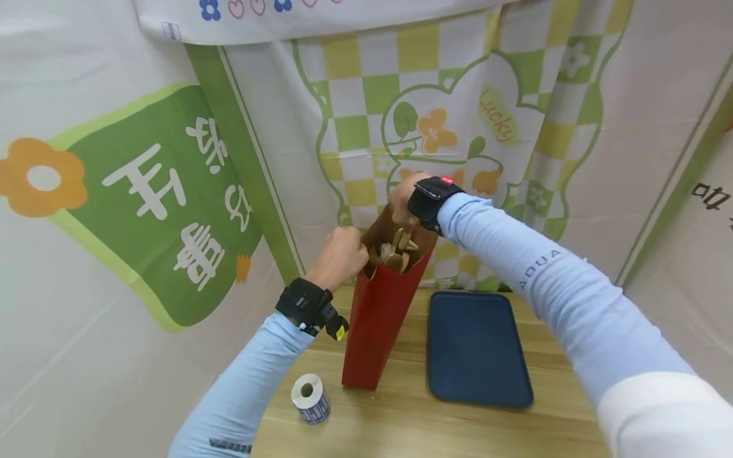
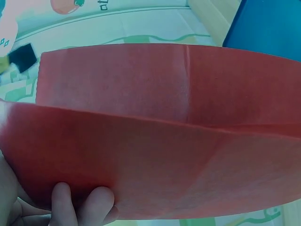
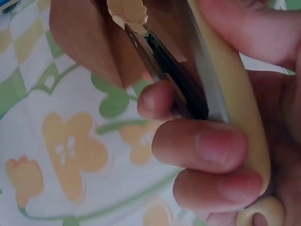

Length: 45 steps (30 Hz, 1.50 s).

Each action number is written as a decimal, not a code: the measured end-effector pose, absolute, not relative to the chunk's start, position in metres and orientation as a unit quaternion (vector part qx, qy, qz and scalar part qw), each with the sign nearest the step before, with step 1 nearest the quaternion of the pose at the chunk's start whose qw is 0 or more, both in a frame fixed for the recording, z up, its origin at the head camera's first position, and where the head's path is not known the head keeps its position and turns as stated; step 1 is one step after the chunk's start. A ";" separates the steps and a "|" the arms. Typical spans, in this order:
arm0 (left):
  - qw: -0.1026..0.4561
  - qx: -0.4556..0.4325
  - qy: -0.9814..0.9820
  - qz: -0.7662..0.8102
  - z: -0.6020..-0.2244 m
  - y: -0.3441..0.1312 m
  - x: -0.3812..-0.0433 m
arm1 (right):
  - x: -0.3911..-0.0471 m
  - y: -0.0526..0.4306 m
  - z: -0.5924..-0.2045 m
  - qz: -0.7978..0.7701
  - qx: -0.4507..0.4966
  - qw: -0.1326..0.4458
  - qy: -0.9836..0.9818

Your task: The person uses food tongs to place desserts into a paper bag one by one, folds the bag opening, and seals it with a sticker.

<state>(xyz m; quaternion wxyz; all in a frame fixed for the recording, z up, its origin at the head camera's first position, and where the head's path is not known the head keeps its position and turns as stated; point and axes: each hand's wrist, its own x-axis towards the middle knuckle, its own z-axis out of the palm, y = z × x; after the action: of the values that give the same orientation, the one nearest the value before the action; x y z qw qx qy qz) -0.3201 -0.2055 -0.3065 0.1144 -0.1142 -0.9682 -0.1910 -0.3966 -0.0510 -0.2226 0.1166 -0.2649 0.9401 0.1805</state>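
Note:
A tall red paper bag (image 1: 380,318) with a brown inside stands on the table, leaning a little, its mouth open at the top. My left hand (image 1: 340,257) grips the bag's rim on the left side; in the left wrist view its fingers (image 2: 96,205) curl onto the red paper. Above the mouth, my right hand (image 1: 405,197) holds a pair of tongs (image 3: 235,99) with cream-yellow handles and scalloped tips. The tongs point down into the bag, beside pale yellowish contents (image 1: 395,259) partly hidden by the paper walls.
A dark blue tray (image 1: 478,350) lies on the wooden table (image 1: 441,432) to the right of the bag. At the front left stands a roll of labels (image 1: 311,399). Printed cloth (image 1: 372,95) hangs behind and at both sides.

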 end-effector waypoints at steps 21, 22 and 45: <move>0.103 -0.140 -0.958 -0.227 -0.301 -0.197 -0.300 | -0.406 -0.037 -0.307 0.170 -0.317 0.108 0.927; 0.103 -0.140 -0.958 -0.229 -0.301 -0.198 -0.301 | -0.403 -0.033 -0.303 0.161 -0.317 0.110 0.928; 0.084 -0.092 -0.964 -0.234 -0.310 -0.270 -0.332 | -0.298 0.142 -0.278 -0.246 -0.225 -0.047 0.942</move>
<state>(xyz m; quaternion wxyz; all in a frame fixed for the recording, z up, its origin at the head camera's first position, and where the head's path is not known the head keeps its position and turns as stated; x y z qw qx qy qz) -0.3324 -0.2700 -0.3104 0.0837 -0.0921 -0.9642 -0.2343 -0.2975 0.1419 -0.2783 -0.0469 -0.2253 0.9415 -0.2461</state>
